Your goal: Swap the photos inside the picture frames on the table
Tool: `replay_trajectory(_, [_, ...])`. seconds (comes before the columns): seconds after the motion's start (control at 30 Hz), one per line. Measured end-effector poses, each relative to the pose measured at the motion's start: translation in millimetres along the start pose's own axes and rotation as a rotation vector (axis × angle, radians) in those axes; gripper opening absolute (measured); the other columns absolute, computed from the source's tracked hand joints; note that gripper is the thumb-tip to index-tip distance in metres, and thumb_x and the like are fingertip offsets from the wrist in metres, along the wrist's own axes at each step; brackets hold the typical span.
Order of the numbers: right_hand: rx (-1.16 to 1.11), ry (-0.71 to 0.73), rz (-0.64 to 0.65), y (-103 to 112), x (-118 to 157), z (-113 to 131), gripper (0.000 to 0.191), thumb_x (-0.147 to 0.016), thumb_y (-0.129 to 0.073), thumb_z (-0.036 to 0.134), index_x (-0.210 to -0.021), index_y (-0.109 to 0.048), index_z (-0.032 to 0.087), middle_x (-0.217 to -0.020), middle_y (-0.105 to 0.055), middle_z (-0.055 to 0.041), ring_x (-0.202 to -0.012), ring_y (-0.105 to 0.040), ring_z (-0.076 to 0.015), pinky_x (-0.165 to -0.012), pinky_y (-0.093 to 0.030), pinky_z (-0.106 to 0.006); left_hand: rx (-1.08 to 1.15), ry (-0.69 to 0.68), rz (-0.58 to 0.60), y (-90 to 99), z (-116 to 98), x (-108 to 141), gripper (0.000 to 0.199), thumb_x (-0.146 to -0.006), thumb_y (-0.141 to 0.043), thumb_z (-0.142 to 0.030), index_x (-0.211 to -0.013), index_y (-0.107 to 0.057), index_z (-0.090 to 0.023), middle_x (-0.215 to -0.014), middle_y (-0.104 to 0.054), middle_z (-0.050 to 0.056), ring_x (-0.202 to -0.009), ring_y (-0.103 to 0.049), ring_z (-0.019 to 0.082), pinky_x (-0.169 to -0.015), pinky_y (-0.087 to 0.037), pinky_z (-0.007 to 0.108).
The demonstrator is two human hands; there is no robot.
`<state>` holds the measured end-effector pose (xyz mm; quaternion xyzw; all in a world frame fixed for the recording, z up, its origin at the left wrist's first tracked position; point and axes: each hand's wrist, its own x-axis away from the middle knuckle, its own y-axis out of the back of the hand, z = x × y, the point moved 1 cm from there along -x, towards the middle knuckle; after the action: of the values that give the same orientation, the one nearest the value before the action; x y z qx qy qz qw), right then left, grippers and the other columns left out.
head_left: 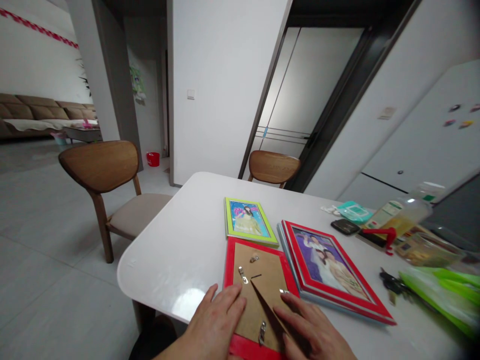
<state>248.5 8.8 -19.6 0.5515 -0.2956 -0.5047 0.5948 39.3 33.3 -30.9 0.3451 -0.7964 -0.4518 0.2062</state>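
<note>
A red picture frame (230, 260) lies face down on the table in front of me, its brown backing board (268, 262) showing. Small metal clips (262, 332) are fixed around the board's edges. A long dark wedge (267, 310) runs down the middle, where a stand flap seems slightly raised. My left hand (219, 320) rests flat across the frame's left side, fingers extended. On the right side, my right hand (315, 325) touches the board with fingers apart and bent, the index finger by a clip; its thumb is partly hidden at the bottom edge.
A lime-green framed picture (249, 220) lies just beyond. To the right is a stack topped by a red framed photo (330, 265). Keys (393, 285), a black object (345, 226), a bottle (401, 215) and a green bag (446, 295) crowd the right side. A chair (108, 170) stands left.
</note>
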Motion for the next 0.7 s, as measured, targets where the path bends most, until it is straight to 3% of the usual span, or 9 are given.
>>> replay_trajectory(0.17, [0.008, -0.01, 0.021, 6, 0, -1, 0.031, -0.067, -0.049, 0.026, -0.094, -0.064, 0.026, -0.107, -0.059, -0.0094, -0.094, -0.056, -0.025, -0.076, -0.048, -0.04, -0.021, 0.004, 0.004, -3.0, 5, 0, 0.079, -0.055, -0.072, -0.042, -0.121, -0.036, -0.018, -0.131, -0.031, 0.01, -0.12, -0.027, 0.024, -0.101, -0.015, 0.042])
replay_trajectory(0.47, [0.073, 0.159, -0.152, -26, 7, -4, 0.03, -0.073, -0.048, 0.028, -0.102, -0.058, 0.028, -0.114, -0.054, -0.0062, -0.104, -0.048, -0.0248, -0.081, -0.042, -0.041, -0.024, -0.078, 0.004, 3.2, -7, -1, 0.046, -0.059, -0.072, -0.036, -0.095, -0.051, -0.02, -0.125, -0.041, 0.007, -0.117, -0.033, 0.021, -0.099, -0.017, 0.042])
replay_trajectory(0.7, [0.074, 0.315, -0.012, -27, 8, 8, 0.037, -0.075, -0.048, 0.038, -0.112, -0.049, 0.033, -0.119, -0.05, -0.0042, -0.107, -0.043, -0.0258, -0.082, -0.037, -0.041, 0.011, -0.062, -0.013, 3.6, -2, 4, 0.038, -0.065, -0.067, -0.038, -0.093, -0.051, -0.018, -0.128, -0.038, 0.007, -0.117, -0.032, 0.02, -0.1, -0.016, 0.038])
